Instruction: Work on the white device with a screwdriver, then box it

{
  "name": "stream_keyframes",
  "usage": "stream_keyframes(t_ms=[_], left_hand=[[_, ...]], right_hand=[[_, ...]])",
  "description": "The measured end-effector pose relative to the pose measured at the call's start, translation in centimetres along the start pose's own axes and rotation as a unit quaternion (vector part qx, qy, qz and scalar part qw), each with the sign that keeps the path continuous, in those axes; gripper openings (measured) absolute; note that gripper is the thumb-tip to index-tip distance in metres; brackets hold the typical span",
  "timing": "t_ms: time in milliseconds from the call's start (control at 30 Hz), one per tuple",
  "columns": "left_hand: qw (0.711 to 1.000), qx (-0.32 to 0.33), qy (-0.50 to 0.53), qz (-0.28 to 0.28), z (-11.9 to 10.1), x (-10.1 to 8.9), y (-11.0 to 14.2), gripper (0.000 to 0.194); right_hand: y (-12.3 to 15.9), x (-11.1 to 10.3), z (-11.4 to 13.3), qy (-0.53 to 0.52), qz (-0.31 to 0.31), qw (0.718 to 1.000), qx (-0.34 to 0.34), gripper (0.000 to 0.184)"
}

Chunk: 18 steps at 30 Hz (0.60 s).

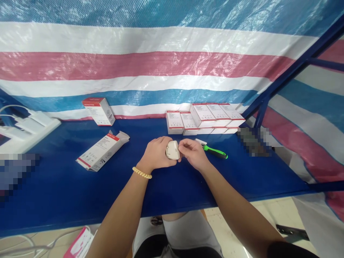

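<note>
My left hand (157,153) is closed around a small white plastic device (172,150), held just above the blue table (67,190). My right hand (192,152) pinches at the device's right edge with curled fingers. A yellow coiled band sits on my left wrist. Just behind my right hand lies a green-handled tool (215,151) on the table.
An opened white and red box (100,151) lies left of my hands. Another box (99,111) stands at the back left. Several stacked boxes (204,118) sit at the back centre-right. A white power strip (27,130) is at the far left. A striped tarp hangs behind.
</note>
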State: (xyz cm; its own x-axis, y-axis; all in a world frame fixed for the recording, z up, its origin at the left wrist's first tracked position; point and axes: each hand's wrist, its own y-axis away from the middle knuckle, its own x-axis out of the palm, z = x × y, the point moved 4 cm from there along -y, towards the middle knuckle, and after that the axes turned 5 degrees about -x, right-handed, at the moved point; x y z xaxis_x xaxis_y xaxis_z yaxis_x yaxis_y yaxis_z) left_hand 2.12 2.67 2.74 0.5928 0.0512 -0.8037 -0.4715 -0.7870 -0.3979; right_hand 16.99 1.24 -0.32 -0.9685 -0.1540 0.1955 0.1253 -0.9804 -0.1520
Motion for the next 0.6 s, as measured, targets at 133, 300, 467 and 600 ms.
stream_keyframes(t_ms=[133, 300, 467, 600], left_hand=[[1.000, -0.013, 0.001, -0.002, 0.1, -0.1, 0.0, 0.043], [1.000, -0.029, 0.009, -0.001, 0.3, 0.0, -0.1, 0.046], [0.999, -0.036, 0.021, -0.005, 0.3, -0.1, 0.0, 0.045], [0.999, -0.046, 0.016, -0.006, 0.4, -0.1, 0.0, 0.043]], right_hand=[[0.1, -0.1, 0.3, 0.034, 0.018, 0.999, -0.014, 0.031], [0.2, 0.0, 0.7, 0.061, -0.010, 0.998, -0.029, 0.029], [0.5, 0.4, 1.7, 0.150, -0.038, 0.984, -0.090, 0.020], [0.5, 0.6, 2.5, 0.241, -0.032, 0.959, -0.143, 0.017]])
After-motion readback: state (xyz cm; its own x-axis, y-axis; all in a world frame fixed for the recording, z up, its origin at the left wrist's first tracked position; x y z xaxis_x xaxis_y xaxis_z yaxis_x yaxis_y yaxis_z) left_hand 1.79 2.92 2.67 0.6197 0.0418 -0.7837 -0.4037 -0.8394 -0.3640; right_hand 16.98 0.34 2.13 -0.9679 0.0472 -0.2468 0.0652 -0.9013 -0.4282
